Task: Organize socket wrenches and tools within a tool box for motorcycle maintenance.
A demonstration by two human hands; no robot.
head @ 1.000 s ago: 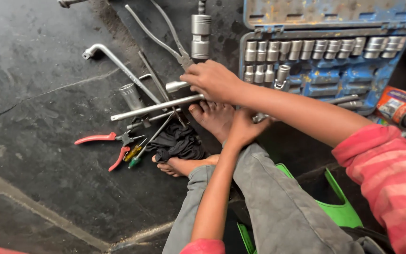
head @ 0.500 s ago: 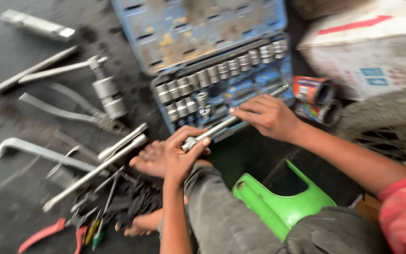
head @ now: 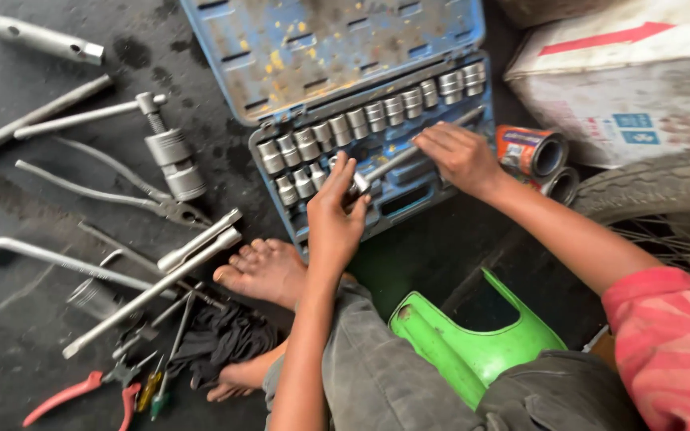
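- Long steel ratchet handle [head: 409, 152] lies slantwise across the blue socket case [head: 409, 187].
- Right hand [head: 461, 156] grip clamped on its upper end; left hand [head: 335, 215] fingers pinch its lower end.
- Tools crowd the floor [head: 33, 319] leftward; cans [head: 533, 152] just right.

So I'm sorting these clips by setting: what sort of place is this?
Probably a motorcycle or vehicle repair spot, worked at floor level. An open blue plastic socket-set case lies on the dark stained concrete floor among loose steel wrenches, with a spoked rubber tyre alongside.
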